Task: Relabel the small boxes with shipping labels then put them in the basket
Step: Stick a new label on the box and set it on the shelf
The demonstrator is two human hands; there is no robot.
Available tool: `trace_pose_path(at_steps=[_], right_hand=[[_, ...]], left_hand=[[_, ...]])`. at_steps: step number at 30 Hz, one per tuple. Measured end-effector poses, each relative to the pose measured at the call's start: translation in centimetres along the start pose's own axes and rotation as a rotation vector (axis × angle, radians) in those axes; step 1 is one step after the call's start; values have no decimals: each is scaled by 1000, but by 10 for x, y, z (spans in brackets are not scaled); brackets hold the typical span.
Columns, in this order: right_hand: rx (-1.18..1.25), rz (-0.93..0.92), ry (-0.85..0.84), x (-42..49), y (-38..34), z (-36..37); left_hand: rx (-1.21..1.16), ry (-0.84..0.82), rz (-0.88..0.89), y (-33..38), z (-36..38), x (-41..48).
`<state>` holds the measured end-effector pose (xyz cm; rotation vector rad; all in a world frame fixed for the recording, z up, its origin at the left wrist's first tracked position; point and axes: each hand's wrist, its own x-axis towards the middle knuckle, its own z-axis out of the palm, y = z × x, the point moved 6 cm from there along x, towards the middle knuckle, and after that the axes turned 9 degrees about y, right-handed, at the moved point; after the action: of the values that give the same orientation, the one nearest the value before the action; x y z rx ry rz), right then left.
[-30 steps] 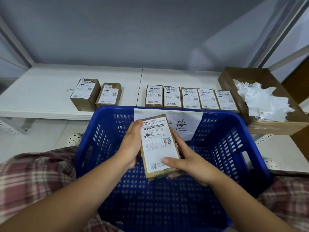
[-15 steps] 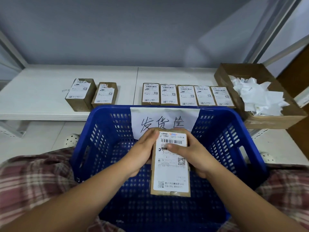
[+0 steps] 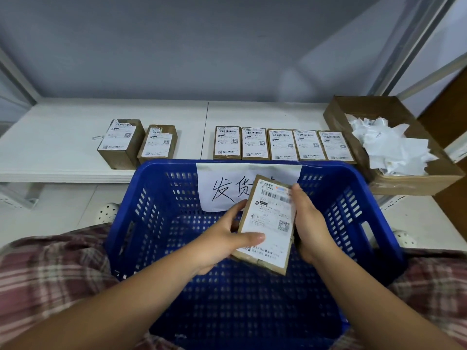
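Note:
A small brown box [image 3: 267,221] with a white shipping label on top is held over the inside of the blue plastic basket [image 3: 141,223]. My left hand [image 3: 222,245] grips its near left edge, thumb lying across the label. My right hand [image 3: 309,223] holds its right side, fingers along the edge. The box is tilted, its far end turned to the right. On the white shelf [image 3: 50,152] behind the basket lie a row of several labelled boxes [image 3: 281,144] and two more labelled boxes [image 3: 137,144] to the left.
An open cardboard carton [image 3: 414,181] with crumpled white paper stands at the right on the shelf. A handwritten paper sign [image 3: 222,188] hangs on the basket's far wall. The basket rests on my lap, in plaid fabric [image 3: 48,276].
The box has turned from straight to slanted and lifted a little. My left thumb has come onto the label near its lower end; my right hand has slid to the right edge.

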<state>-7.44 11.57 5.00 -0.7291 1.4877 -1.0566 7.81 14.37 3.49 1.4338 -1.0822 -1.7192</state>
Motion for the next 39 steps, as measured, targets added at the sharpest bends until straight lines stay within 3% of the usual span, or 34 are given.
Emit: trace_pose_path(at_steps=[5, 8, 16, 29, 33, 39], right_hand=[[-75, 53, -329, -11, 10, 21], [-140, 98, -442, -16, 14, 24], [12, 44, -218, -2, 14, 18], [22, -97, -206, 62, -40, 94], [-187, -270, -143, 93, -52, 127], [-604, -513, -93, 128, -58, 166]], left_hand=[[-153, 160, 94, 11, -14, 4], [-187, 249, 128, 13, -24, 6], [-180, 174, 8, 10, -24, 10], [-248, 477, 63, 67, -92, 67], [-316, 545, 82, 79, -121, 91], [-87, 659, 195, 92, -158, 129]])
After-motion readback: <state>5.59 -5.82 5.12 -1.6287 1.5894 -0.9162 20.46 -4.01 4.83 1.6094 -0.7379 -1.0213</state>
